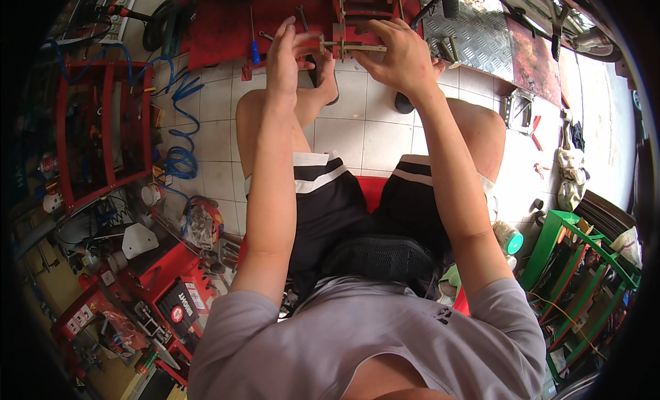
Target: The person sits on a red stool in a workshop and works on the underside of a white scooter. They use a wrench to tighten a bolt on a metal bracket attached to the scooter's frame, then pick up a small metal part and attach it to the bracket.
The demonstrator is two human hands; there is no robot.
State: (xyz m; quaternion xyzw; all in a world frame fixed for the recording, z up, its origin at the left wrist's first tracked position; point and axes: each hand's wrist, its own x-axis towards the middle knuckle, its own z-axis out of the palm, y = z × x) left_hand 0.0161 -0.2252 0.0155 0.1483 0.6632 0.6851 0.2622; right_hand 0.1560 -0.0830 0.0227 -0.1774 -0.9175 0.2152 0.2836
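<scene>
At the red work stand's near edge, a brass-coloured metal rod (364, 48) lies crosswise between my hands, with a round flanged end on the left. My left hand (283, 63) is upright with its fingers apart, and some fingertips come close to that flanged end. Curled round the rod's right end is my right hand (402, 55), its thumb below and fingers above. An upright metal bracket (339, 28) on the red stand crosses behind the rod. Left of my left hand lies a screwdriver (255, 50) with a blue handle. A spanner (302, 20) lies just beyond that hand.
The red work platform (213, 32) spans the far side, with a checkered metal plate (474, 32) at right. A coiled blue air hose (181, 159) hangs by a red rack (103, 193) at left. A green shelf (577, 276) with tools stands at lower right.
</scene>
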